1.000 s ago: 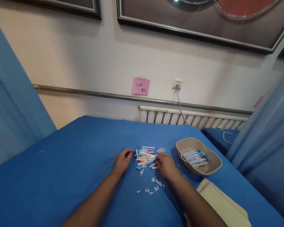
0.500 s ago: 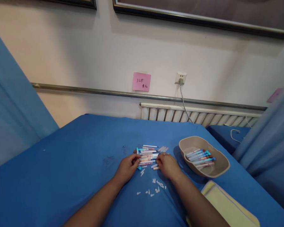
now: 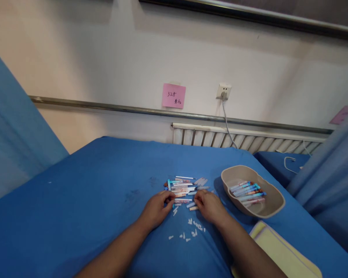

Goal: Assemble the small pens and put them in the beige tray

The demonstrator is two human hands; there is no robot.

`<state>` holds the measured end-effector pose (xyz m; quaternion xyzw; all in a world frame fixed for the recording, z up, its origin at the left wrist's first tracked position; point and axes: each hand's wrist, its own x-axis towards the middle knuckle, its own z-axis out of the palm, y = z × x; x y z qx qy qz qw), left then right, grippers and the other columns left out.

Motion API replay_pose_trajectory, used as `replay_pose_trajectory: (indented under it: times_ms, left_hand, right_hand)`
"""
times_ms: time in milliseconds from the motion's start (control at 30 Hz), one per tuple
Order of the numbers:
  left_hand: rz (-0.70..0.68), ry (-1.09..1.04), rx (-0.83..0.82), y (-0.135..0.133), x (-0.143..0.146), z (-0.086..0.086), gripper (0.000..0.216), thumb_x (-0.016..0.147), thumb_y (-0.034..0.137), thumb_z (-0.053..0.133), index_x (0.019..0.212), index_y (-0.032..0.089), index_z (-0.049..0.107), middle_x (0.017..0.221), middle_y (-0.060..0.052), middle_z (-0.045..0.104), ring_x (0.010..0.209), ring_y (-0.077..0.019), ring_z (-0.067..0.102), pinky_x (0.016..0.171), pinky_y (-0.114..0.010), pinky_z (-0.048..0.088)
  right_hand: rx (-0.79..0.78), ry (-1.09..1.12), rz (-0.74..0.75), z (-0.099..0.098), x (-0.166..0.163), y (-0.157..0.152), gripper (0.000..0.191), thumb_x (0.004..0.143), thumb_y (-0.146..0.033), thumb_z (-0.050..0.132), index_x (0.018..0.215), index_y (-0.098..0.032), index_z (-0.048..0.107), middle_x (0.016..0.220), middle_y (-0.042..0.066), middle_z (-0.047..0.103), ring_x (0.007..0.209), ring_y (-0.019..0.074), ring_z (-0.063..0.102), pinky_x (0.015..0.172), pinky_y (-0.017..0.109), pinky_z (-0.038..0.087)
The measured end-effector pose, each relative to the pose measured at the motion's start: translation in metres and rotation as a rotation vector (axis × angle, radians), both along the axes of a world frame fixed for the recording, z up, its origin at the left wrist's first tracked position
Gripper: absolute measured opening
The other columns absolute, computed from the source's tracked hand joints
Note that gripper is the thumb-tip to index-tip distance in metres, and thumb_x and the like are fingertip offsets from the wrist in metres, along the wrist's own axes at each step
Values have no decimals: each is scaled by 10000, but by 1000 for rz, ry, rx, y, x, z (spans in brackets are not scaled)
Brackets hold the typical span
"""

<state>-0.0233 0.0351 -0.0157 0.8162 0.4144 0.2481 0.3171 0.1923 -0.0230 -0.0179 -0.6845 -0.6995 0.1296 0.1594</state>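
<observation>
Pen parts (image 3: pixel 183 185) lie in a pile on the blue sheet, between and beyond my hands: printed barrels, thin white refills and caps. My left hand (image 3: pixel 158 208) is closed at the pile's near left side, its fingertips pinching the end of a slim white pen refill (image 3: pixel 184 200). At the right side my right hand (image 3: pixel 210 206) has its fingers pressed together; whatever is in them is hidden. Loose pale caps (image 3: pixel 193 208) lie by its fingertips. Small white cone-shaped tips (image 3: pixel 197 225) are scattered on the sheet nearer to me.
A beige basin (image 3: pixel 274 206) holding several pens (image 3: pixel 248 192) stands to the right. In front of it lies a folded yellow cloth (image 3: pixel 281 247). Behind the blue-covered bed (image 3: pixel 104 173) are a radiator (image 3: pixel 203 136), a metal rail and a plugged-in cord (image 3: pixel 226 119). Blue curtains hang at both sides.
My hands have drawn slightly apart, the right one shifting a little to the right. Fingers have moved on the pen parts between them. The camera view has shifted slightly.
</observation>
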Motion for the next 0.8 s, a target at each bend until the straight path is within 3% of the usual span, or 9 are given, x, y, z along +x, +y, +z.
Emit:
replay_pose_trajectory:
  times_ms: [400,600,800]
  left_hand:
    - [-36,36,72,-6,-2,2,209,822,287,467,891,229,657,864,-44,655,795,-195,594,718,-267,425]
    - [-2,20,90,-4,-2,2,212,820,288,482,925,228,655,903,-45,666,835,-201,604,761,-274,437]
    - [-31,-80,91,-10,2,5,232,842,310,487,984,229,651,934,-42,667,859,-186,596,791,-261,438]
  right_hand:
    - [-46,97,35,0,11,-9,88,817,-256,537,804,-211,611,744,3,659,691,144,571,600,226,315]
    - [-2,110,22,-3,15,-4,76,818,-203,513,787,-191,582,844,43,633,770,165,570,677,241,362]
    - [131,296,26,4,-8,-6,103,848,-206,466,813,-199,563,783,26,629,746,153,573,678,229,394]
